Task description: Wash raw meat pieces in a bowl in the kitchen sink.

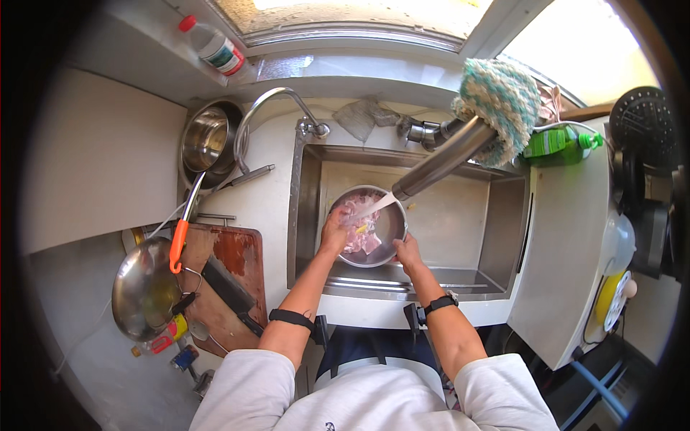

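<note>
A round metal bowl (391, 224) is held inside the sink (453, 215), over its left part. Pale pink raw meat pieces (368, 243) lie in it, with a small yellow piece (361, 229) among them. Water (374, 207) runs into the bowl from the faucet (438, 159) above. My left hand (335, 228) grips the bowl's left rim, its fingers reaching inside near the meat. On the lower right rim, my right hand (407, 251) is closed, its thumb at the edge and the other fingers partly hidden.
Left of the sink are a pot (206, 140) with an orange handle, a cutting board (248, 276) bearing a cleaver (228, 287), and a metal lid (144, 287). A knitted cloth (496, 108) drapes over the faucet. A green bottle (557, 146) stands at the right.
</note>
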A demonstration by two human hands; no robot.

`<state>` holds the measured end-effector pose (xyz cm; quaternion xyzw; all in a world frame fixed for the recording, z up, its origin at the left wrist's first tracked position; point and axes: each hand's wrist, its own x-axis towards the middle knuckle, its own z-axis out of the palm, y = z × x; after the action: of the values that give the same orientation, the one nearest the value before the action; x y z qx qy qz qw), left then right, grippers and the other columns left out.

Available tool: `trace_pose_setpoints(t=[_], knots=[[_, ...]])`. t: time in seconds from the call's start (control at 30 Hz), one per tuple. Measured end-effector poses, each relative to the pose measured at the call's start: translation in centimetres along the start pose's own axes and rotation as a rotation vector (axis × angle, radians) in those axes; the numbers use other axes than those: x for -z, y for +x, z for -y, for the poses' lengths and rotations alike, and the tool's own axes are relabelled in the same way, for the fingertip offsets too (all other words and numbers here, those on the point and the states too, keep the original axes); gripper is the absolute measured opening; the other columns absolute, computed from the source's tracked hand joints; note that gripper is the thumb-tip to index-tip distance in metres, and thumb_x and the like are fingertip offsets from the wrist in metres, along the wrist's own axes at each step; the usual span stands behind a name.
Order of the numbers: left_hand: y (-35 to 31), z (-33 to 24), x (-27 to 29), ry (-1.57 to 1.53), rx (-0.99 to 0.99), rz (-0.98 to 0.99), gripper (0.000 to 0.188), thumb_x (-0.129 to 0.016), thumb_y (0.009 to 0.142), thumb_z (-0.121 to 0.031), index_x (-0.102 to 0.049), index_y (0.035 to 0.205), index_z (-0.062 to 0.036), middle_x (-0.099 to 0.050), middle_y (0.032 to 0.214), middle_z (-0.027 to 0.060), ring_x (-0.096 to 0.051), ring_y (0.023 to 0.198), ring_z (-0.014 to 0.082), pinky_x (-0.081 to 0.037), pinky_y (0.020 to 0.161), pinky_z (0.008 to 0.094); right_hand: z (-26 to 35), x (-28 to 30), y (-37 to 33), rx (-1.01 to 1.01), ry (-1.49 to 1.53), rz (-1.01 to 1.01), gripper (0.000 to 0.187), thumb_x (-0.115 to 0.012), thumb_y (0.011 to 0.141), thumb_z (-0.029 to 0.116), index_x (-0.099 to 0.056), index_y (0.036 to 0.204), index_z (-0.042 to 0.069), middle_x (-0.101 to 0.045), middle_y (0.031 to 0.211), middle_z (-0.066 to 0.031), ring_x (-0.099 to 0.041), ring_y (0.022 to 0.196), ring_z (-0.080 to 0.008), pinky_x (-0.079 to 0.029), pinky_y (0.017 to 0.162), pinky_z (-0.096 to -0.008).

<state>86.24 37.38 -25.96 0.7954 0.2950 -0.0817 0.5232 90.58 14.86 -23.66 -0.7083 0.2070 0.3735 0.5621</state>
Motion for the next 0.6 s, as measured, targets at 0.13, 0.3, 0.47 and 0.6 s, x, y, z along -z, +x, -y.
trace_pose_setpoints(t=[0.13, 0.3, 0.47, 0.6], knots=[[-1.3, -1.5, -0.6, -0.388, 0.192, -0.024, 0.066, -0.047, 0.083, 0.001, -0.036, 0.147, -0.0095, -0.047, 0.143, 0.0172, -0.046, 0.132, 0.0293, -0.037, 0.108, 0.0351, 1.7, -1.2, -1.4, 0.626, -0.865, -0.624, 0.042, -0.058, 0.082, 0.006, -0.054, 0.123, -0.005, -0.059, 0.118, -0.0274, -0.058, 0.111, -0.0392, -0.050, 0.095, -0.0435], [-1.3, -2.7, 0.1, -0.787, 0.407, 0.120, 0.070, -0.048, 0.092, -0.027, -0.018, 0.155, -0.0155, -0.033, 0.153, 0.0140, -0.038, 0.138, 0.0261, -0.033, 0.111, 0.0398, 2.4, -3.7, -0.6, 0.590, -0.575, -0.193, 0.054, -0.062, 0.080, 0.011, -0.050, 0.131, -0.004, -0.052, 0.130, -0.0293, -0.047, 0.125, -0.0426, -0.037, 0.108, -0.0439], [0.3, -1.3, -1.5, -0.811, 0.593, 0.118, 0.065, -0.049, 0.096, -0.035, -0.022, 0.153, -0.0184, -0.041, 0.147, 0.0133, -0.047, 0.131, 0.0265, -0.043, 0.102, 0.0457, 2.5, -7.7, 1.9, 0.002, -0.399, -0.294, 0.060, -0.066, 0.082, 0.029, -0.053, 0.134, 0.003, -0.058, 0.123, -0.0269, -0.055, 0.116, -0.0439, -0.043, 0.100, -0.0447], [0.9, 2.0, -3.3, -0.975, 0.547, 0.128, 0.051, -0.053, 0.096, -0.047, -0.051, 0.134, -0.0129, -0.061, 0.121, 0.0070, -0.064, 0.107, 0.0228, -0.054, 0.086, 0.0403, 1.5, -9.0, 3.8, -0.091, 0.588, 0.100, 0.049, -0.062, 0.088, 0.020, -0.053, 0.134, 0.004, -0.063, 0.120, -0.0194, -0.061, 0.109, -0.0322, -0.047, 0.093, -0.0386]])
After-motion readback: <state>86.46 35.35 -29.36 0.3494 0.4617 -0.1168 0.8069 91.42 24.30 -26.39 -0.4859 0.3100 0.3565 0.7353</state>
